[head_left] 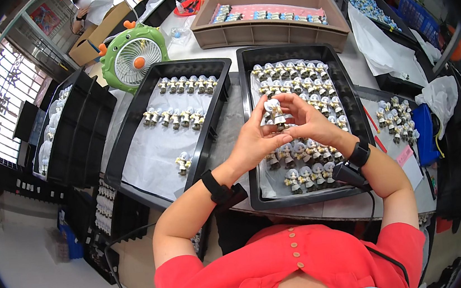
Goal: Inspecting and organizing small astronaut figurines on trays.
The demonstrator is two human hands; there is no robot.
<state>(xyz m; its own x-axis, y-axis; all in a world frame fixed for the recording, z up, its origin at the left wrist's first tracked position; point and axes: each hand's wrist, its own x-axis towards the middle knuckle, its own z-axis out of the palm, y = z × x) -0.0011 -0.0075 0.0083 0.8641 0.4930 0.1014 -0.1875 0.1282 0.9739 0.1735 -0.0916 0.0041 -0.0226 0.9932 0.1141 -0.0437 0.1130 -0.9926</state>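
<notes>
Between the fingers of both my hands is a small white-haired figurine point(275, 109), upright above the right-hand black tray point(250, 136). My left hand point(255, 141) pinches it from the left side, and my right hand point(311, 123) closes on it from the right. Beneath and around my hands stand rows of similar figurines point(307, 175) on white lining; my hands hide part of these rows. In the left-hand black tray point(177, 66) are two short rows of figurines point(174, 118) and a single figurine point(183, 163) nearer to me.
A green fan point(137, 55) stands behind the left tray. At the back is a brown bin point(269, 30) with more figurines on pink lining. Figurines point(395, 120) cluster at the right beside a blue box point(426, 134). Stacked black trays point(79, 120) rise at the left. Other people sit farther off.
</notes>
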